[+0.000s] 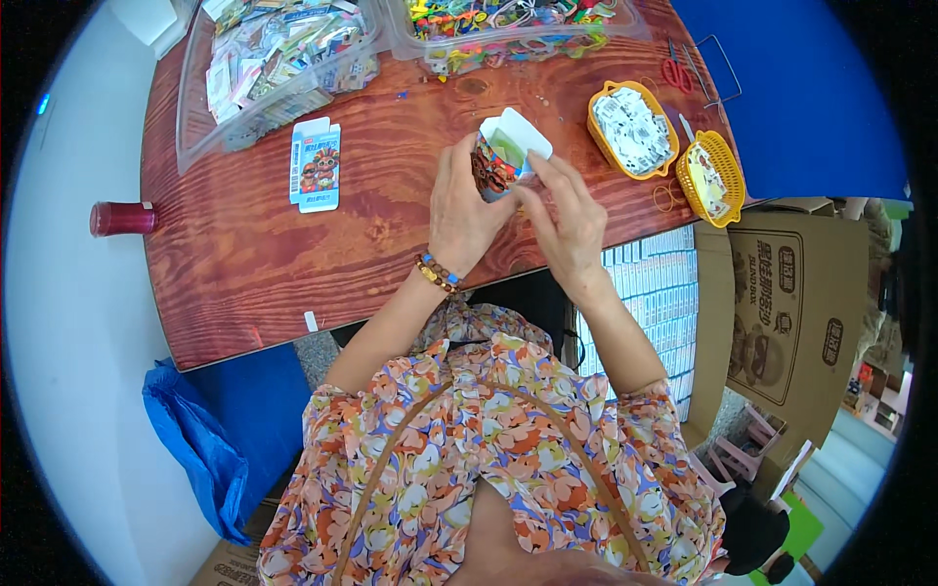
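Note:
A small printed carton (496, 168) with its white flap raised is held above the wooden table. Its top is open, and something pale green (507, 146) shows inside. My left hand (459, 200) wraps round the carton's left side, wearing beaded bracelets at the wrist. On the other side, my right hand (565, 207) pinches the carton's right edge near the flap. A flat, unfolded blue carton (316, 166) lies on the table to the left of my hands.
Clear plastic bins of flat packets (283, 73) and colourful small pieces (513, 24) stand at the back. Two yellow baskets (633, 132) with paper slips sit right, near red scissors (674, 70). A red cylinder (124, 218) lies left. Below right, a cardboard box (718, 322) holds stacked cartons (655, 303).

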{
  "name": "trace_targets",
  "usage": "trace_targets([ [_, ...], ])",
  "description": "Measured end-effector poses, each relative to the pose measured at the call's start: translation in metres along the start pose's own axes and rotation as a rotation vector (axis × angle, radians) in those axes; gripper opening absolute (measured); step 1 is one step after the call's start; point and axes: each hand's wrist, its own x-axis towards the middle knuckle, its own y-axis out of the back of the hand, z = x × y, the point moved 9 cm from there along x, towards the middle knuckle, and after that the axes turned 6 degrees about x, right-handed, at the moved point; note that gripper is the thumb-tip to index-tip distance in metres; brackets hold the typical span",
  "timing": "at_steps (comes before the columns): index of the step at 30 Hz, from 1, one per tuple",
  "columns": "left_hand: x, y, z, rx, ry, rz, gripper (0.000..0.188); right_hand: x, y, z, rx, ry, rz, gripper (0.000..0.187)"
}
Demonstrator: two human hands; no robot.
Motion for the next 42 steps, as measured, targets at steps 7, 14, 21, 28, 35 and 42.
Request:
trace_targets([
  [7, 0.003, 0.014, 0.018, 0.023, -0.01, -0.011, 0.072, 0.002, -0.006, 0.038, 0.348, -0.253, -0.014, 0.033],
  [14, -0.001, 0.026, 0.009, -0.597, 0.052, -0.165, 0.056, 0.008, 0.001, 0.046, 0.783, -0.452, -0.184, 0.027],
  [21, -0.002, 0.03, 0.015, -0.823, 0.004, -0.361, 0.05, 0.022, 0.001, 0.027, 0.816, -0.25, -0.317, 0.018],
  [28, -0.019, 0.027, 0.004, -0.788, 0.169, -0.442, 0.036, 0.021, -0.004, 0.012, 0.576, -0.16, -0.457, 0.019],
  [35, -0.024, 0.043, 0.009, -0.644, 0.124, -0.319, 0.034, 0.015, -0.011, 0.007, 0.866, -0.325, -0.4, 0.018],
  [42, -0.028, 0.044, 0.007, -0.54, 0.087, -0.341, 0.037, 0.012, -0.02, 0.019, 0.864, -0.464, -0.483, 0.017],
])
